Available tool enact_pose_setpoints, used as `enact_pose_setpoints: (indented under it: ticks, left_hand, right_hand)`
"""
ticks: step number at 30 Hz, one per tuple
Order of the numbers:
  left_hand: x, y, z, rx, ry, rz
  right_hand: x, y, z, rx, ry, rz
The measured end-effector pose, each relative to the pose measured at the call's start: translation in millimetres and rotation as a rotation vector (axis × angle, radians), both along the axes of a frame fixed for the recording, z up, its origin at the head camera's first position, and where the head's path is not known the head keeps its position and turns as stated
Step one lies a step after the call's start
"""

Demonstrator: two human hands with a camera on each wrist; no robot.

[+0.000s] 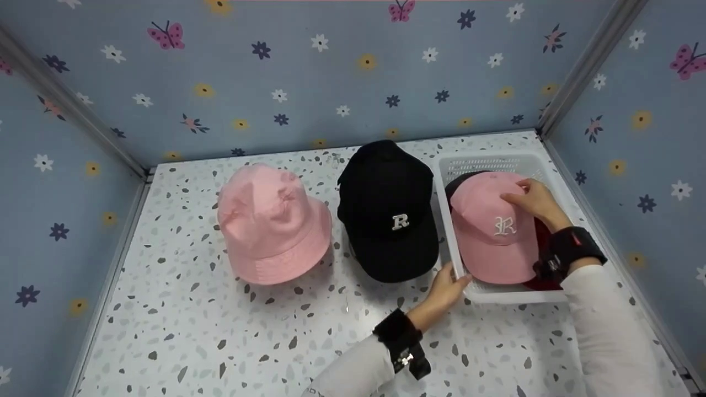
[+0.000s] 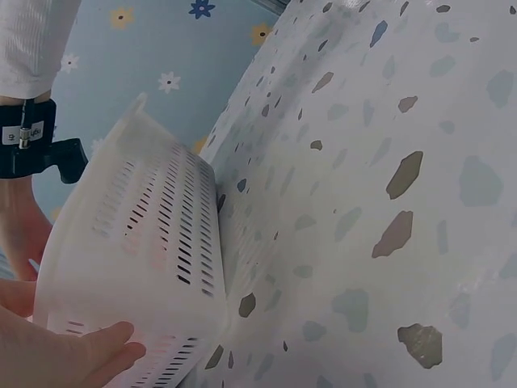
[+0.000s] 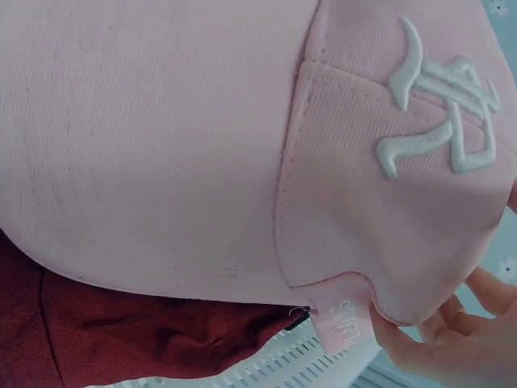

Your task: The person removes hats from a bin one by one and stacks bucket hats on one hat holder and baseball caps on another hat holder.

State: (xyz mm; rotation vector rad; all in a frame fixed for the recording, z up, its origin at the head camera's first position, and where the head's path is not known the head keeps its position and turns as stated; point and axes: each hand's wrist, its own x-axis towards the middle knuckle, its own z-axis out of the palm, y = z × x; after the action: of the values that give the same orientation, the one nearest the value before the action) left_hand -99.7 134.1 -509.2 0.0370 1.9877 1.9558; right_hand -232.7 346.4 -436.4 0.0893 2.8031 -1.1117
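Pink cap: we see it (image 1: 488, 207) in the white basket (image 1: 515, 297), brim toward us, over a dark red hat (image 3: 145, 335).
Right hand: ours (image 1: 534, 199) pinches the cap's crown on its right side.
Left hand: ours (image 1: 447, 288) grips the basket's near left corner, just beside the brim.
Left of the basket: black cap (image 1: 386, 198), then pink bucket hat (image 1: 267, 220).
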Motion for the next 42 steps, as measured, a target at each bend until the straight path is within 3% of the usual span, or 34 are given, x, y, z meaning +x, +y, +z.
enact_pose_setpoints:
  ticks: [10, 14, 21, 36, 42]
  left_hand:
    - [0.8, 0, -1.9, 0.012, 0.011, 0.008]
    - [0.5, 0, -2.8, 0.022, 0.01, 0.016]
    - [1.7, 0, -3.5, 0.033, 0.035, 0.008]
    - [6.1, -1, -1.5, 0.055, 0.024, 0.003]
    - [7.9, -1, -0.8, 0.07, -0.008, 0.029]
  right_hand:
    - [7.1, -3, -2.8, 0.031, 0.212, -0.052]
    - [9.7, -4, -2.2, 0.023, 0.251, -0.057]
    - [12.9, 0, 1.1, -0.011, 0.247, -0.051]
    - [23.4, 1, 23.9, -0.11, 0.23, 0.008]
    - [29.3, 1, 34.5, -0.162, 0.23, 0.046]
